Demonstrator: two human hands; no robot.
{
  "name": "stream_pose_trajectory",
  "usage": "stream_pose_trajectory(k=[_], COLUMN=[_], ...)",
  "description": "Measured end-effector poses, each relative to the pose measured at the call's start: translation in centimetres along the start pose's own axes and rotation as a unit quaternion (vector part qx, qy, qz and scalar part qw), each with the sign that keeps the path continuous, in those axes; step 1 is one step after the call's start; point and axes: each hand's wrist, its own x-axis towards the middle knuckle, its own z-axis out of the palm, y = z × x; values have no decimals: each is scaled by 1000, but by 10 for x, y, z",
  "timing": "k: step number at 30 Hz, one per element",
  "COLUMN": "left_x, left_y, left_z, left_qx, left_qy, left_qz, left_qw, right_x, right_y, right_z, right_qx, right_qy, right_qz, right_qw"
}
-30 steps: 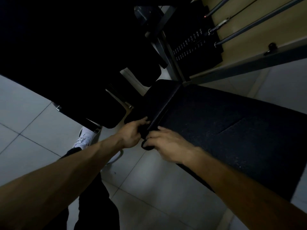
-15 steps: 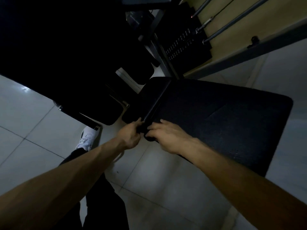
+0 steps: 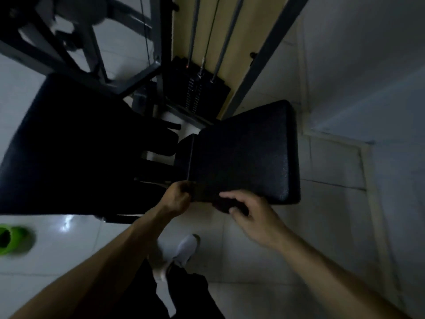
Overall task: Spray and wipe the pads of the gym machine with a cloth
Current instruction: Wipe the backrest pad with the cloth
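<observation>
A dark cloth (image 3: 205,195) is pinched by the left hand (image 3: 176,200) and gripped in the right hand (image 3: 253,215) against the black textured vinyl pad (image 3: 243,153) at its near edge (seemingly readied for wiping).

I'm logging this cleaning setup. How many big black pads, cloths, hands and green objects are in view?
Big black pads: 2 (left pad, right pad)
Cloth: 1
Hands: 2 (left hand, right hand)
Green object: 1
Total: 6
</observation>
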Motion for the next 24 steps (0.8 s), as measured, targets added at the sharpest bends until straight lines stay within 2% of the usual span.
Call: stream_pose_trajectory(k=[2,3,4,5,6,7,8,9,11,13,15,20,24], left_x=[-2,-1,0,1,5,7,10,13,18,20,25,45,45], left_y=[3,5,6,8,10,13,12,11,11,18,26,39,41], left_z=[-12,-16,-19,-20,-20,-19,-15,-10,3,19,33,59,72], left_qx=[23,32,33,36,48,45,57,66,82,67,40,95,192], left_qy=[21,22,20,16,2,-11,-31,-53,-84,-84,-91,-117,-93], left_qz=[-7,-7,-9,-8,-12,-18,-29,-32,-31,-42,-49,-30,-3], left_qw=[999,999,999,999,999,999,997,996,993,993,994,988,977], right_x=[-9,-10,-7,-4,-1,3,5,11,26,42,58,92,110], right_y=[9,20,28,40,50,60,66,70,67,58,50,33,27], right_z=[48,72,89,105,120,134,147,158,171,181,191,216,237], right_qx=[158,239,322,415,501,558,599,633,688,758,779,804,823], right_qy=[-15,-4,22,64,106,141,180,213,259,288,318,416,432], right_qz=[121,183,267,352,427,472,485,477,444,400,383,314,269], right_qw=[980,954,908,836,745,668,611,571,511,428,380,285,253])
